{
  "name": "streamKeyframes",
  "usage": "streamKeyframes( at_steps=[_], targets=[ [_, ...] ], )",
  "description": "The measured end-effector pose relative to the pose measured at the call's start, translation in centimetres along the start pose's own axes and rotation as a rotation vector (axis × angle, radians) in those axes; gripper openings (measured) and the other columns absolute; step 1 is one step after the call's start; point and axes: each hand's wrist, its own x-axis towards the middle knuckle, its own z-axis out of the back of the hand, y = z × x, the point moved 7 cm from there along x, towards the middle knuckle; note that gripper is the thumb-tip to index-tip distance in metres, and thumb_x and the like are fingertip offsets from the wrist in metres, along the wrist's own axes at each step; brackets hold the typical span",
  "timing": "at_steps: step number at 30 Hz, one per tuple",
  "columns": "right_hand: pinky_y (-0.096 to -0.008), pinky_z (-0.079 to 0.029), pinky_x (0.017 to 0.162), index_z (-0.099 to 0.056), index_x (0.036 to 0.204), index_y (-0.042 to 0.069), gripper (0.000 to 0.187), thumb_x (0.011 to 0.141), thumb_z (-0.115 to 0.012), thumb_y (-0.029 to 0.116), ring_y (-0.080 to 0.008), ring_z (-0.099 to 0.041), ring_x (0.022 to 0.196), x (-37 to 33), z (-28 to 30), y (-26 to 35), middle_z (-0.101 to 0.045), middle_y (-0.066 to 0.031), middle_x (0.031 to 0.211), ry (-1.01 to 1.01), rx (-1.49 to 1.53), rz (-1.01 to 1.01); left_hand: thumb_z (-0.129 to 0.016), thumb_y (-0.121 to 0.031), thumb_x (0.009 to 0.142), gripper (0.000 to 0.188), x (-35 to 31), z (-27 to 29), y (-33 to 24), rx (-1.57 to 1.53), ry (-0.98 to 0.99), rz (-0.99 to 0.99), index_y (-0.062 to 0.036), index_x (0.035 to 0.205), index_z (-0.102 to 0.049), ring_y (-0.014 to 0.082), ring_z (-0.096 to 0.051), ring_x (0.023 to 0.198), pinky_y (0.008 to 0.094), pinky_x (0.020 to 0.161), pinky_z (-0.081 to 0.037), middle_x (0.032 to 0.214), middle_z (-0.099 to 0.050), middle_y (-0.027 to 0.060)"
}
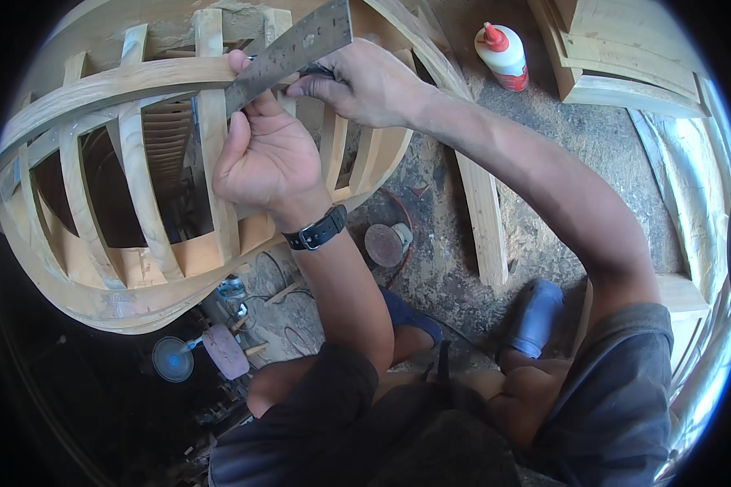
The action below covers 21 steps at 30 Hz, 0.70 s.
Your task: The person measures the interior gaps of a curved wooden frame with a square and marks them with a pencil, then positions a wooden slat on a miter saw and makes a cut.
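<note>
A flat, worn metal ruler (296, 50) lies slantwise across a curved wooden rail (130, 81) of a slatted wooden frame. My left hand (270, 154), palm turned up, has its fingers closed around the ruler's lower end, beside an upright slat (213, 146). My right hand (374, 85) is just right of it, pinching a thin dark pen-like tool (320, 71) close to the ruler's edge. The tool's tip is mostly hidden behind the ruler and fingers. Several curved slats (142, 187) join the rail to the wide lower rim (146, 302).
A white glue bottle with a red cap (503, 55) stands at the upper right, near a wooden cabinet-like piece (629, 53). A wooden beam (481, 215) lies on the stained floor. A round disc tool (386, 243) with a red cord sits below my hands.
</note>
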Motion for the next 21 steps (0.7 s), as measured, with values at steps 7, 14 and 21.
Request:
streamKeyframes(
  at_steps=[7,14,21],
  targets=[
    [-0.0474,-0.053,0.088,-0.061,0.126,0.004,0.04,0.087,-0.055,0.005,-0.0369,-0.068,0.099,0.1,-0.41,-0.09,-0.073,-0.0163,0.1,0.029,-0.02,0.065,-0.041,0.005,0.09,0.068,-0.1,-0.02,-0.31,-0.021,0.042,0.027,0.0112,0.152,-0.014,0.0364,-0.042,0.142,0.049,0.124,-0.03,0.151,-0.037,0.0324],
    [-0.0487,-0.053,0.084,-0.061,0.125,0.006,0.035,0.091,-0.059,0.01,-0.0387,-0.067,0.096,-0.07,-0.27,-0.02,-0.07,-0.0182,0.101,-0.033,-0.075,0.119,-0.043,0.005,0.089,0.069,0.12,0.04,-0.14,0.024,0.071,0.028,0.0109,0.152,-0.015,0.0366,-0.043,0.141,0.0512,0.123,-0.03,0.15,-0.039,0.0324],
    [-0.0486,-0.052,0.082,-0.062,0.125,0.008,0.034,0.093,-0.061,0.017,-0.0386,-0.067,0.092,-0.17,-0.21,-0.08,-0.07,-0.0182,0.099,0.032,-0.094,0.041,-0.044,0.006,0.09,0.068,0.13,0.15,-0.2,-0.003,0.064,0.036,0.0125,0.151,-0.016,0.036,-0.043,0.141,0.0498,0.123,-0.03,0.148,-0.041,0.0325]
  ],
)
